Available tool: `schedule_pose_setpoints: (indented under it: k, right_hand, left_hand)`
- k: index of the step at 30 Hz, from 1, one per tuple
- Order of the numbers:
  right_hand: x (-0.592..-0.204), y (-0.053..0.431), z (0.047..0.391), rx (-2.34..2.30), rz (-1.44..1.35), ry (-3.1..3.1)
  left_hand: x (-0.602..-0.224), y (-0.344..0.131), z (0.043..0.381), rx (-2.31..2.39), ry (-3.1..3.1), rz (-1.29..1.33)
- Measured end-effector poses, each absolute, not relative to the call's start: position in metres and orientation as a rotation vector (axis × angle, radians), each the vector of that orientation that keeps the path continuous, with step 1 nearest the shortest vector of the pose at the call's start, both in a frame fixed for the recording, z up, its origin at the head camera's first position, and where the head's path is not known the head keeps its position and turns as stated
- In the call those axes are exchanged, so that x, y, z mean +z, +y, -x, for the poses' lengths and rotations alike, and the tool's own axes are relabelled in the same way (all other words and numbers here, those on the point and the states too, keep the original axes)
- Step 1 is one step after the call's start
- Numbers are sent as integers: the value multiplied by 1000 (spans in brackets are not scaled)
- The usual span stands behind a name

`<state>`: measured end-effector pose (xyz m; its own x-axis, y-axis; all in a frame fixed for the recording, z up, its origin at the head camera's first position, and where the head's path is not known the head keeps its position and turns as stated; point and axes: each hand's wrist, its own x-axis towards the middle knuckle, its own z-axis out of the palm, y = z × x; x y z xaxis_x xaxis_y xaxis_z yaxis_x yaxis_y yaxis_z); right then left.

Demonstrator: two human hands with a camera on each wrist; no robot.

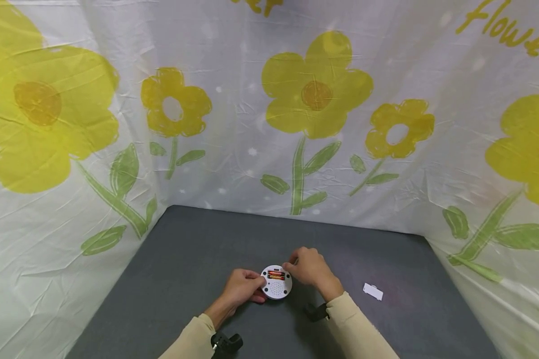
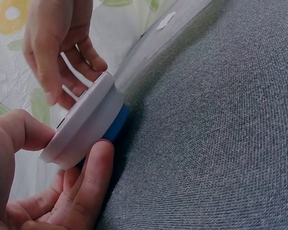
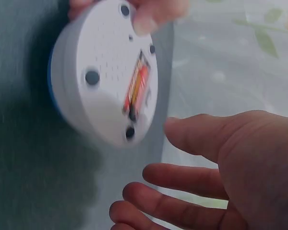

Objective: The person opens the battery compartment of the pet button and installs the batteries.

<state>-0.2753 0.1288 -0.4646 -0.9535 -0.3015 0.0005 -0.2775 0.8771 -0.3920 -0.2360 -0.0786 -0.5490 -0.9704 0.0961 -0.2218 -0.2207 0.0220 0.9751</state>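
Note:
A round white device (image 1: 277, 291) with a blue underside (image 2: 116, 125) is held face up at its left edge by my left hand (image 1: 242, 287). The thumb presses on top and the fingers support it from below. In its uncovered battery compartment lie red-and-orange batteries (image 3: 137, 88), next to a speaker-like patch of small holes. My right hand (image 1: 311, 268) is at the device's far right edge. In the right wrist view its fingers are loosely bent and apart from the device, with nothing between them. A white battery cover (image 1: 373, 291) lies to the right.
The dark grey tabletop (image 1: 197, 249) spreads around both hands. A white curtain (image 1: 233, 164) printed with yellow flowers encloses its back and sides. Dark wrist straps with cameras (image 1: 226, 344) sit on both forearms.

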Motion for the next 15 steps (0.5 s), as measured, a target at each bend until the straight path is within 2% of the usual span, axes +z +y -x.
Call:
schedule_pose_setpoints:
  k: [15]
  right_hand:
    - [-443,217,281,-457,326,3033]
  left_hand:
    - [-551,-79,237,2065,2044,123]
